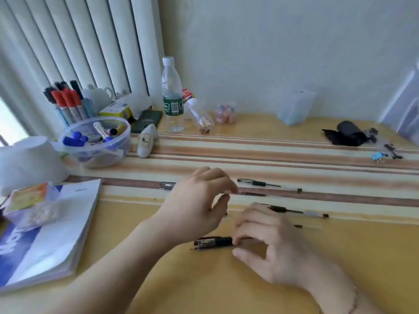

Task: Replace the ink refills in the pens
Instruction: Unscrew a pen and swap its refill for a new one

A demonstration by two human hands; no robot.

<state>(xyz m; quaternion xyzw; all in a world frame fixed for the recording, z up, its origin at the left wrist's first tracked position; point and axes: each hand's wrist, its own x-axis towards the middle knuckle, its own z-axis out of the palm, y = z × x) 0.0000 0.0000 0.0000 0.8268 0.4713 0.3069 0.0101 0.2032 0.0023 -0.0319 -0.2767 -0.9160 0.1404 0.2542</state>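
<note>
A book (52,227) lies at the left of the tabletop (340,257). The left hand (195,205) hovers with fingers (223,201) slightly apart, holding nothing I can make out. Below it, a black pen (214,242) lies flat, and the right hand (269,241) pinches its end. Further right, two pens (258,183) lie apart with refills showing.

water bottle (171,96) upright | marker tub (96,141) | book (48,232) front-left | black pouch (347,134)
</note>
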